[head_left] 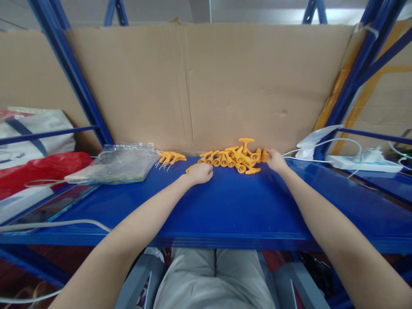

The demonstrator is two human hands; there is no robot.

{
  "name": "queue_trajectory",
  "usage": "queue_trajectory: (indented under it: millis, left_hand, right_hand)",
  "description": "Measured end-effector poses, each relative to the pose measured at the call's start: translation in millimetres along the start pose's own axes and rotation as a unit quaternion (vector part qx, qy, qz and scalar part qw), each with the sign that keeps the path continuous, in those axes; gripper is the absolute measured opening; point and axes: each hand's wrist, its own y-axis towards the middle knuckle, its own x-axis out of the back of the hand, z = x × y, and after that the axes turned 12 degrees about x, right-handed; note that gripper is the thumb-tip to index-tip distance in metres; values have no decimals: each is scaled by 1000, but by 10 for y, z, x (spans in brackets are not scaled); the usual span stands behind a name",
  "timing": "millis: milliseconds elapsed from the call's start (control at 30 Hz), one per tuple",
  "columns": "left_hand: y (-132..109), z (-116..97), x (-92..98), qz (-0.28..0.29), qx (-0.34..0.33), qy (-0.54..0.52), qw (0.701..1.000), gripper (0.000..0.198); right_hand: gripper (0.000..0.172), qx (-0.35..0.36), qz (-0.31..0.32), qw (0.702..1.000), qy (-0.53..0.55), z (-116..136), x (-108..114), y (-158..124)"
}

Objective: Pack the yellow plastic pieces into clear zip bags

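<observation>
On the blue shelf, my left hand [200, 172] is closed, with the end of a yellow corkscrew handle [190, 168] showing on its left side; the rest is hidden by the fingers. My right hand [276, 160] pinches a short yellow sleeve [265, 155] at the right end of the pile. Between my hands lies a pile of yellow corkscrew pieces [240, 158], several with round open ends toward me. One T-shaped yellow handle [246, 140] stands upright at the back. Left of my left hand, several yellow corkscrews [170, 157] lie in a row with bare metal spirals.
A stack of clear plastic bags [125, 164] lies at the left beside a red bag [48, 169]. A cardboard sheet [231, 86] stands along the back. A white power strip [363, 163] with cables is at the right. Blue posts frame both sides.
</observation>
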Motion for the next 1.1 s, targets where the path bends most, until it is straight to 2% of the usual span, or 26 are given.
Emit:
queue_trajectory:
  millis: [133, 333, 633, 800, 867, 967, 1100]
  left_hand:
    - [13, 20, -23, -9, -33, -5, 999, 26]
    - [9, 4, -52, -16, -57, -28, 998, 25]
    - [-26, -26, -42, -46, -94, -47, 993, 29]
    - [-46, -18, 15, -43, -14, 8, 999, 35]
    - [-50, -8, 24, -26, 44, 23, 998, 37]
    - [-50, 10, 22, 12, 120, 28, 992, 40]
    - [-45, 21, 25, 44, 175, 34, 983, 46]
  right_hand:
    - [53, -47, 18, 995, -83, -27, 74, -93]
    - [59, -81, 124, 985, -93, -56, 39, -170]
    - [51, -88, 65, 987, -115, 100, 139, -187]
    - [46, -129, 57, 985, -95, 35, 114, -142]
    - [43, -140, 68, 985, -70, -26, 91, -112]
    - [37, -115, 87, 988, -46, -105, 68, -77]
    - [35, -140, 106, 984, -27, -182, 35, -58]
